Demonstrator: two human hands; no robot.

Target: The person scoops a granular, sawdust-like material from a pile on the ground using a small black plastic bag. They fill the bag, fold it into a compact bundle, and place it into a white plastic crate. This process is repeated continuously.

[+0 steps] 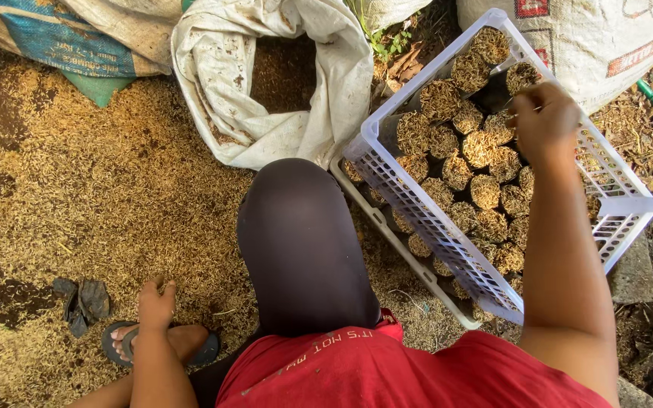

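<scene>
The ground (100,196) is the largest thing here, covered in a loose, dry layer of pale golden husks, with darker bare soil showing in patches at the left. Above it lies an open white woven sack (213,91), its mouth rolled back and slumped, with dark brown husk fill inside. A second white sack (598,38) stands at the upper right, and a blue-and-tan sack (54,38) lies flat at the upper left.

At the right, a white plastic crate (410,204) with slotted walls rests tilted against the person's bent knee (304,242), which is clad in smooth dark cloth. The crate is packed with small black bags (485,189), round and upright, each filled to the brim with husks and set close in rows.

The work appears to be at the packing stage: the right hand (544,121) hovers over the crate's far rows with its fingers curled, but whether it holds a bag cannot be told. Fitting another bag would call for a free gap, and the only one seems to be the dark space by the far corner.

The left hand (156,306) rests open, fingers on the husks, just beside a sandalled foot (164,344). A few crumpled empty black bags (81,302) lie near it.
</scene>
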